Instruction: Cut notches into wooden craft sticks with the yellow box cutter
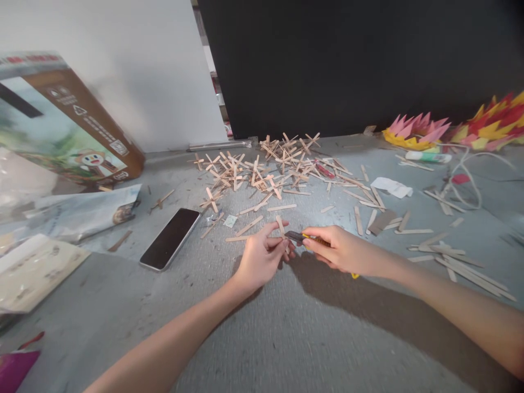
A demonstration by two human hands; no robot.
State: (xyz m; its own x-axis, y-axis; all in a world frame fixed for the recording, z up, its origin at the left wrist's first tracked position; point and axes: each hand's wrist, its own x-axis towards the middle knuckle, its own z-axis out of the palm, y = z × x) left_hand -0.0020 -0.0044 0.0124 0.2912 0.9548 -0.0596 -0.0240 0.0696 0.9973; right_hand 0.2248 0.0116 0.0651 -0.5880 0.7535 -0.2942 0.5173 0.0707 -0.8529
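Near the middle of the surface, my left hand (262, 256) pinches a wooden craft stick (280, 225), whose upper part sticks up past the fingers. My right hand (327, 248) is wrapped round a yellow and black utility knife (295, 237). The knife's dark blade end points left and meets or nearly meets the stick by my left fingertips; exact contact is too small to tell. Just beyond both hands lie loose craft sticks (281, 207). Farther back is a heap of sticks joined into crosses (256, 172).
A phone (170, 240) lies left of my left hand. A printed cardboard box (69, 120) and plastic packets (85, 213) stand farther left. To the right are scattered sticks (470, 267), a crumpled tissue (392, 187), a glue stick (428, 157) and spiky paper pieces (417, 131).
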